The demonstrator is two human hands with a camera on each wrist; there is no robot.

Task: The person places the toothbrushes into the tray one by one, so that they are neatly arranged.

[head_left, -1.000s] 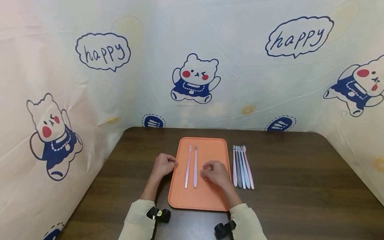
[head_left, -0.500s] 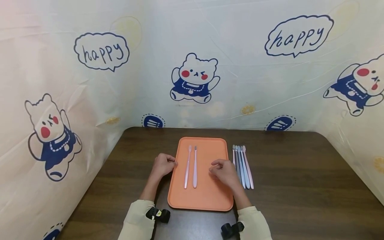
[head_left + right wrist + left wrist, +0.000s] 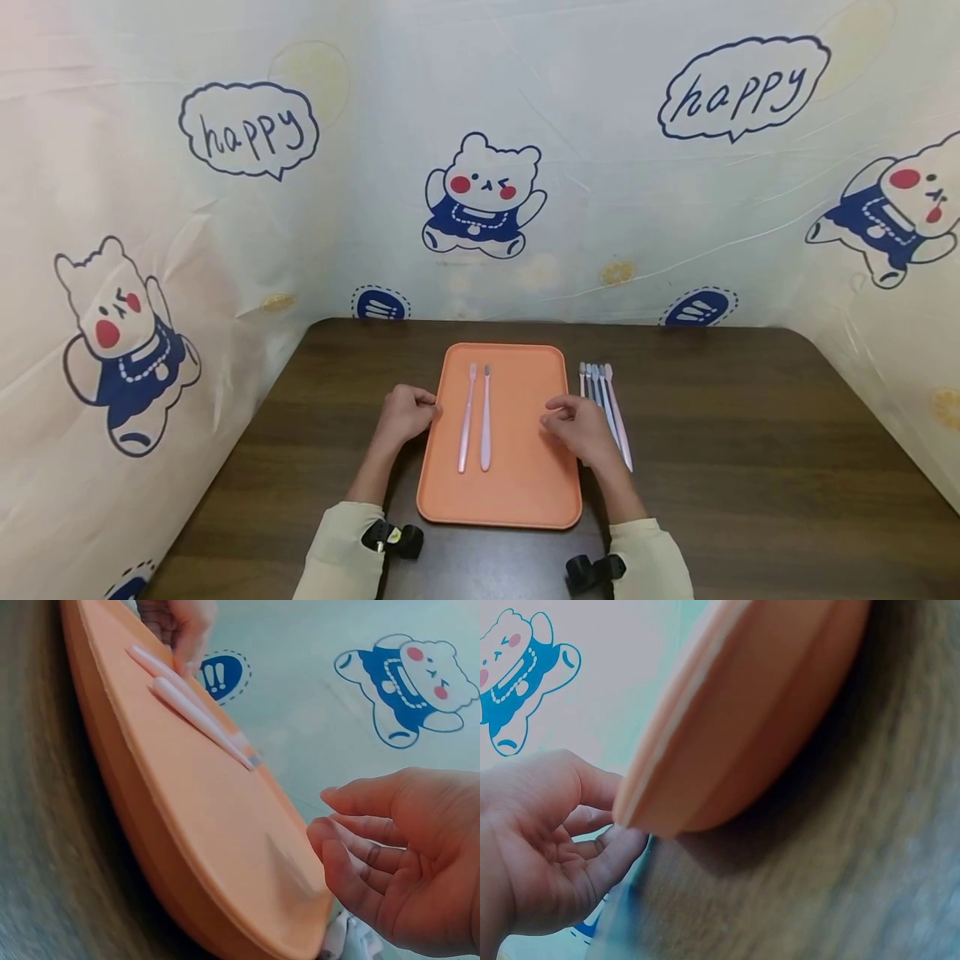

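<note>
tray [image 3: 525, 492], orange, lies flat on the brown surface [image 3: 750, 467] with two pink brushes [image 3: 477, 417] side by side on it. left hand [image 3: 405, 414] curls its fingers on the tray's left rim. right hand [image 3: 579, 427] hangs loosely curled and holds nothing, over the right rim, just beside a row of brushes [image 3: 609, 408] off the tray.

Orange tray [image 3: 525, 492] is lying flat on the table, long side running away from the person, rounded corners, raised rim. Two pale pink toothbrushes [image 3: 476, 417] are lying on its left half, parallel, just beside each other, heads pointing away. A row of toothbrushes [image 3: 611, 400] in pink, grey and blue is lying on the table just right of the tray, packed side by side, heads away.
</note>
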